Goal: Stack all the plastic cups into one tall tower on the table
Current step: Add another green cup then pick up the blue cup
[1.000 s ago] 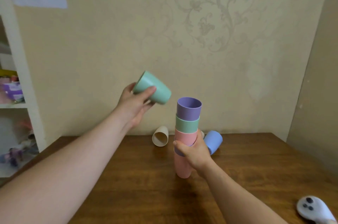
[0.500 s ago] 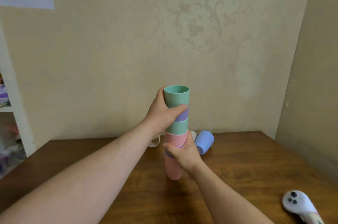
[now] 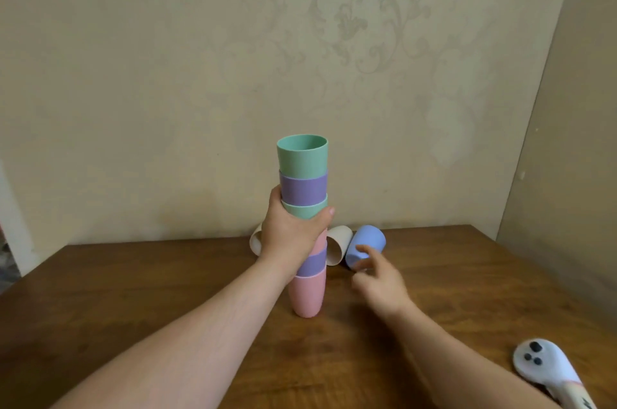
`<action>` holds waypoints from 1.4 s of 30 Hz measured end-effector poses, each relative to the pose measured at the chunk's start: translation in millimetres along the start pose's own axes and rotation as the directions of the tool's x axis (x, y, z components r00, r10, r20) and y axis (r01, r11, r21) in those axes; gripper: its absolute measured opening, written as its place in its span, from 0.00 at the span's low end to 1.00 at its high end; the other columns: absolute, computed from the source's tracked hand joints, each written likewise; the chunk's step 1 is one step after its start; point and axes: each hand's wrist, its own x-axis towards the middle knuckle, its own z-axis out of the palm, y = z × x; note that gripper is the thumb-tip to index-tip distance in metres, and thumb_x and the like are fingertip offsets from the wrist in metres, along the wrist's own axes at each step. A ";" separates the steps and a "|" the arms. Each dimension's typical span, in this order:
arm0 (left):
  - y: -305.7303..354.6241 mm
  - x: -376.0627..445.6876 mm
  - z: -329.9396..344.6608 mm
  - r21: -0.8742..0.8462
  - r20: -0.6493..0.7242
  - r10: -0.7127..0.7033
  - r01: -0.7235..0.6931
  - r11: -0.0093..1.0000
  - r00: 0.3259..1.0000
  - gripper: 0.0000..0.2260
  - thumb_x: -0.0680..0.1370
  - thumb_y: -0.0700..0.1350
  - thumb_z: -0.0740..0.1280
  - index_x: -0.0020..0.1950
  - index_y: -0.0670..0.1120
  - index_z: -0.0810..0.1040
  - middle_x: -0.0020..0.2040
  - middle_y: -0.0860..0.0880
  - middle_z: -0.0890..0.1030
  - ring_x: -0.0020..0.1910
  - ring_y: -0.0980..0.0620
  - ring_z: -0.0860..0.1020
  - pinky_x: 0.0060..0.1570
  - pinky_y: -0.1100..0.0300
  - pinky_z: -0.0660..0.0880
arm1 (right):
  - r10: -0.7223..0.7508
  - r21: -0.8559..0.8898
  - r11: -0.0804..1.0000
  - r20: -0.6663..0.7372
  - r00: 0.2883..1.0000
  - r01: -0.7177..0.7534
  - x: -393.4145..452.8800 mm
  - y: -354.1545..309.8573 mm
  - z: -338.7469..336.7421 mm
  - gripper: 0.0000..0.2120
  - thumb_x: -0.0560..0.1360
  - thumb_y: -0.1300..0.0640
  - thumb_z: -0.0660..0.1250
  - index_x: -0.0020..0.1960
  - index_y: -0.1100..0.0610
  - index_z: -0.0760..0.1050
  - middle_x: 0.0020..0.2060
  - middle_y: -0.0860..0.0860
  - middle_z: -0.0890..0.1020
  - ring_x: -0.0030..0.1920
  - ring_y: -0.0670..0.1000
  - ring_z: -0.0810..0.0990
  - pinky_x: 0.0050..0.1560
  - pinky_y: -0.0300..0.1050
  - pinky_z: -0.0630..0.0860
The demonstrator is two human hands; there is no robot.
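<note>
A tower of nested cups (image 3: 304,194) stands upright on the wooden table (image 3: 167,291), pink at the bottom, then purple, pink, green, purple, and a green cup (image 3: 302,154) on top. My left hand (image 3: 290,231) is wrapped around the tower's middle. My right hand (image 3: 377,278) hovers with fingers spread just in front of a blue cup (image 3: 367,243) lying on its side. One beige cup (image 3: 339,246) lies on its side behind the tower to the right. Another beige cup (image 3: 255,240) peeks out behind my left hand.
A white controller (image 3: 547,372) with dark buttons lies at the table's front right. Patterned walls close off the back and right sides of the table.
The green cup went from my left hand onto the tower's top. My left hand slid down to grip the tower's middle. My right hand let go of the tower and moved toward the blue cup.
</note>
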 end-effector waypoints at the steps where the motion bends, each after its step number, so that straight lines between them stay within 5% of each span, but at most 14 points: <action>1: 0.8 -0.4 2.9 0.024 -0.044 0.011 -0.010 1.000 0.999 0.32 0.66 0.54 0.84 0.67 0.56 0.74 0.55 0.56 0.86 0.53 0.48 0.87 0.57 0.45 0.85 | 0.055 0.025 0.998 -0.111 0.992 -0.053 11.9 3.6 -12.1 0.25 0.77 0.59 0.67 0.73 0.49 0.75 0.59 0.51 0.84 0.55 0.54 0.84 0.53 0.46 0.77; 3: 1.5 0.8 8.4 0.065 -0.089 0.040 -0.034 0.997 0.995 0.34 0.68 0.54 0.84 0.70 0.56 0.73 0.58 0.56 0.85 0.55 0.48 0.85 0.58 0.50 0.83 | 0.119 0.012 0.993 -0.274 0.954 -0.121 38.3 0.9 -28.9 0.20 0.79 0.55 0.67 0.70 0.52 0.77 0.58 0.54 0.84 0.56 0.57 0.82 0.54 0.50 0.76; 5: 1.8 6.4 11.5 0.092 -0.067 0.041 -0.035 0.995 0.997 0.35 0.70 0.55 0.83 0.72 0.57 0.72 0.58 0.58 0.84 0.55 0.49 0.84 0.53 0.56 0.81 | 0.149 -0.040 0.984 -0.327 0.933 -0.171 68.8 -2.6 -36.0 0.26 0.80 0.51 0.68 0.77 0.54 0.73 0.69 0.59 0.80 0.66 0.62 0.79 0.63 0.54 0.77; 7: 0.3 15.4 13.6 0.119 -0.004 0.027 -0.026 0.992 1.000 0.33 0.70 0.56 0.83 0.71 0.58 0.72 0.58 0.59 0.84 0.53 0.51 0.84 0.46 0.61 0.78 | 0.222 -0.079 0.965 -0.265 0.938 -0.251 94.7 -4.8 -33.0 0.39 0.80 0.44 0.69 0.86 0.51 0.58 0.78 0.65 0.69 0.74 0.66 0.73 0.71 0.58 0.75; 10: -7.5 27.9 13.2 0.099 0.023 0.018 -0.020 0.995 1.000 0.31 0.68 0.57 0.83 0.68 0.60 0.74 0.56 0.59 0.86 0.52 0.54 0.86 0.52 0.54 0.83 | 0.406 -0.084 0.903 -0.156 0.900 -0.422 115.2 -0.4 -14.0 0.53 0.75 0.28 0.68 0.87 0.41 0.39 0.81 0.68 0.58 0.77 0.70 0.66 0.72 0.63 0.75; 13: -15.1 35.7 10.9 0.033 0.020 0.007 -0.007 0.999 1.000 0.30 0.67 0.55 0.83 0.64 0.61 0.74 0.54 0.57 0.87 0.51 0.53 0.87 0.56 0.45 0.86 | 0.405 -0.204 0.879 -0.155 0.901 -0.431 115.9 14.2 5.9 0.53 0.72 0.23 0.66 0.86 0.37 0.41 0.77 0.66 0.64 0.74 0.69 0.70 0.68 0.57 0.74; 16: -19.2 37.2 10.4 0.025 0.050 0.022 -0.023 0.999 0.999 0.28 0.67 0.54 0.83 0.62 0.61 0.74 0.53 0.57 0.87 0.50 0.54 0.88 0.55 0.46 0.86 | 0.398 -0.124 0.896 -0.203 0.895 -0.427 113.6 17.2 8.1 0.47 0.70 0.31 0.70 0.81 0.44 0.54 0.70 0.64 0.74 0.66 0.69 0.78 0.64 0.58 0.78; 21: -13.6 33.5 8.1 0.013 0.063 0.022 -0.022 1.000 0.998 0.30 0.66 0.56 0.83 0.63 0.61 0.74 0.54 0.58 0.87 0.50 0.54 0.88 0.56 0.45 0.86 | 0.183 -0.044 0.976 -0.363 0.914 -0.213 76.9 16.7 -7.3 0.44 0.68 0.49 0.80 0.76 0.54 0.61 0.68 0.61 0.73 0.64 0.66 0.78 0.61 0.59 0.79; 26: -6.1 22.1 -1.8 0.034 0.092 -0.002 -0.001 0.999 0.996 0.33 0.62 0.61 0.82 0.64 0.62 0.74 0.55 0.58 0.87 0.54 0.51 0.88 0.59 0.43 0.85 | -0.066 -0.186 0.982 -0.292 0.954 0.011 31.7 30.9 -6.7 0.53 0.67 0.58 0.81 0.85 0.47 0.56 0.72 0.52 0.69 0.69 0.55 0.76 0.66 0.51 0.76; 31: 1.3 7.7 -14.3 -0.044 0.115 -0.016 0.021 0.999 0.993 0.36 0.60 0.60 0.85 0.65 0.61 0.76 0.56 0.58 0.88 0.55 0.52 0.88 0.61 0.41 0.85 | 0.001 -0.053 0.998 -0.358 0.934 -0.021 12.8 19.6 -14.0 0.48 0.66 0.58 0.83 0.81 0.54 0.64 0.71 0.55 0.74 0.68 0.58 0.78 0.63 0.51 0.76; 34: 18.9 8.2 -17.2 -0.107 0.108 -0.003 0.014 0.994 0.994 0.39 0.59 0.56 0.86 0.68 0.59 0.76 0.57 0.56 0.88 0.55 0.50 0.88 0.59 0.42 0.86 | 0.040 0.128 0.992 -0.392 0.919 0.011 16.6 -26.5 -38.8 0.50 0.67 0.56 0.85 0.82 0.53 0.62 0.70 0.54 0.75 0.62 0.56 0.79 0.57 0.53 0.79; 37: 43.6 18.8 -10.3 -0.134 0.101 0.033 -0.020 0.991 0.994 0.37 0.61 0.50 0.86 0.67 0.55 0.76 0.57 0.51 0.88 0.54 0.48 0.88 0.58 0.44 0.86 | -0.076 0.197 0.963 -0.454 0.888 0.183 24.3 -96.7 -69.5 0.51 0.67 0.48 0.84 0.82 0.50 0.61 0.70 0.53 0.76 0.63 0.57 0.80 0.61 0.58 0.82; 39: 56.1 23.4 -3.3 -0.073 0.124 0.028 -0.019 0.997 0.992 0.33 0.61 0.49 0.85 0.64 0.54 0.78 0.53 0.50 0.88 0.51 0.48 0.88 0.56 0.44 0.86 | -0.153 0.258 0.915 -0.488 0.859 0.310 24.5 -155.2 -86.4 0.48 0.67 0.46 0.82 0.80 0.49 0.61 0.69 0.53 0.76 0.61 0.56 0.82 0.55 0.56 0.84; 42: 62.1 22.6 1.5 -0.024 0.132 0.001 0.002 1.000 0.991 0.26 0.63 0.48 0.83 0.59 0.54 0.79 0.49 0.50 0.88 0.48 0.46 0.88 0.54 0.44 0.87 | -0.258 0.356 0.817 -0.476 0.841 0.453 15.3 -233.3 -99.4 0.41 0.70 0.52 0.77 0.78 0.47 0.62 0.63 0.52 0.78 0.55 0.55 0.83 0.50 0.54 0.85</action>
